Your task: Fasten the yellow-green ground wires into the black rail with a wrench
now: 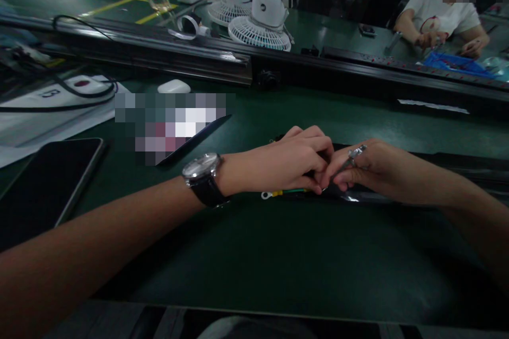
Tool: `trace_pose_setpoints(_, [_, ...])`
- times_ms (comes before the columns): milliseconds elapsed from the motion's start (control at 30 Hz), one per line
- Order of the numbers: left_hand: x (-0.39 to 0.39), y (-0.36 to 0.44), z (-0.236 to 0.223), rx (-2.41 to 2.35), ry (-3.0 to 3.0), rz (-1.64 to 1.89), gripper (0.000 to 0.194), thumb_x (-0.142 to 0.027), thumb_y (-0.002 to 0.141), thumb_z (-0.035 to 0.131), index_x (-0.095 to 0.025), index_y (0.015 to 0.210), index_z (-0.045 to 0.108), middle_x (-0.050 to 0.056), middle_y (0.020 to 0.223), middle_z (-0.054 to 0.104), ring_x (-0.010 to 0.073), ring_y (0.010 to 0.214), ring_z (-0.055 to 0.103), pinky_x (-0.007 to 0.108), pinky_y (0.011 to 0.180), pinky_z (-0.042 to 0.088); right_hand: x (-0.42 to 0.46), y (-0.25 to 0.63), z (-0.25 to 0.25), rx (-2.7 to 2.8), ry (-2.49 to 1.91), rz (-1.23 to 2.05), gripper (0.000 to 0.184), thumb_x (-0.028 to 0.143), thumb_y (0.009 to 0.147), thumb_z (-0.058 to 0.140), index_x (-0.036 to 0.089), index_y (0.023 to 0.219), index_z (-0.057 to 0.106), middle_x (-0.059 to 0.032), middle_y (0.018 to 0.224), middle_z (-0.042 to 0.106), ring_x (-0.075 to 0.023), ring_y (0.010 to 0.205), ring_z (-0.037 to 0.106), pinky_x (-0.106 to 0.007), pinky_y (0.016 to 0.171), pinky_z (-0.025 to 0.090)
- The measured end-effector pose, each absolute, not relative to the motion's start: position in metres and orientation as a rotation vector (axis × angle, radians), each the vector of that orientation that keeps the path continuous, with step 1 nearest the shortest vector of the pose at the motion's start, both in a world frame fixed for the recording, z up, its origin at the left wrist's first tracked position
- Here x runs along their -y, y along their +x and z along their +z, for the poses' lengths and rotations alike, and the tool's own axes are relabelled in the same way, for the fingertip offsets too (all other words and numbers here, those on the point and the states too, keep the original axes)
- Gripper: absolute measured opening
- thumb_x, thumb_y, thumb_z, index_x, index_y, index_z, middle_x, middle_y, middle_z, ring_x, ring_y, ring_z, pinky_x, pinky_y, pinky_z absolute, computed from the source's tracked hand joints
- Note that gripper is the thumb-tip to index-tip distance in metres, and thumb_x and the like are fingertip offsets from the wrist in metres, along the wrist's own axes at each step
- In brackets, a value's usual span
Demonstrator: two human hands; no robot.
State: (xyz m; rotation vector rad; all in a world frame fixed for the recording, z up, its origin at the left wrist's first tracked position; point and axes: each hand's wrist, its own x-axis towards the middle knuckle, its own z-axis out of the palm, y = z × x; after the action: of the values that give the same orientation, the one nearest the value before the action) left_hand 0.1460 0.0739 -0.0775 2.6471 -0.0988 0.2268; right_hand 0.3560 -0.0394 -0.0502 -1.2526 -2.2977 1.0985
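Note:
My left hand [296, 159], with a watch [204, 169] on its wrist, is closed in a pinch at the green-and-yellow wire [299, 190]. A ring terminal [266, 196] with a yellow sleeve sticks out to the left beneath it. Against its fingertips, my right hand [369, 167] is closed around a thin metal tool [350, 158] with a silver end, its kind unclear. Both hands are over a long black strip [382, 197] lying on the green table. The fingers hide where the tool tip and the wire end are.
A phone [47, 180] lies at the left, with a lit, blurred-out screen [186, 127] beyond it. Near them are a white case [174, 86] and papers [24, 140]. A metal rail [159, 58] crosses behind. Past it stand white fans [264, 10] and a person [441, 21] sits at work.

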Motion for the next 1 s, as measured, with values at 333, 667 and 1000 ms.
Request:
trace_pose_setpoints(333, [-0.083, 0.139, -0.071, 0.085, 2.692, 0.255, 0.007, -0.026, 0.097, 0.070, -0.026, 0.102, 0.075, 0.006, 0.127, 0.062, 0.0273, 0.126, 0.047, 0.040, 0.105, 0.034, 0.049, 0.356, -0.041, 2.133, -1.394, 0.878, 0.018, 0.033, 0.101, 0.064, 0.022, 0.098, 0.077, 0.0018, 0.077, 0.074, -0.0130, 0.066, 0.067, -0.024, 0.060, 0.048])
trace_pose_setpoints(667, [-0.083, 0.124, -0.064, 0.159, 2.847, 0.192, 0.016, -0.022, 0.083, 0.082, -0.026, 0.097, 0.075, 0.007, 0.135, 0.058, 0.0326, 0.133, 0.045, 0.045, 0.110, 0.033, 0.058, 0.344, -0.042, 2.184, -1.366, 0.621, 0.009, 0.023, 0.096, 0.069, 0.021, 0.097, 0.078, 0.0027, 0.076, 0.077, -0.0095, 0.057, 0.066, -0.022, 0.055, 0.046])
trace_pose_setpoints(1000, [-0.080, 0.122, -0.064, 0.156, 2.946, 0.164, 0.010, -0.022, 0.087, 0.074, -0.026, 0.095, 0.079, 0.008, 0.137, 0.057, 0.0321, 0.137, 0.042, 0.047, 0.114, 0.031, 0.057, 0.343, -0.053, 2.234, -1.407, 0.594, 0.009, 0.022, 0.096, 0.068, 0.021, 0.100, 0.077, 0.0025, 0.081, 0.080, -0.0118, 0.064, 0.073, -0.023, 0.059, 0.050])
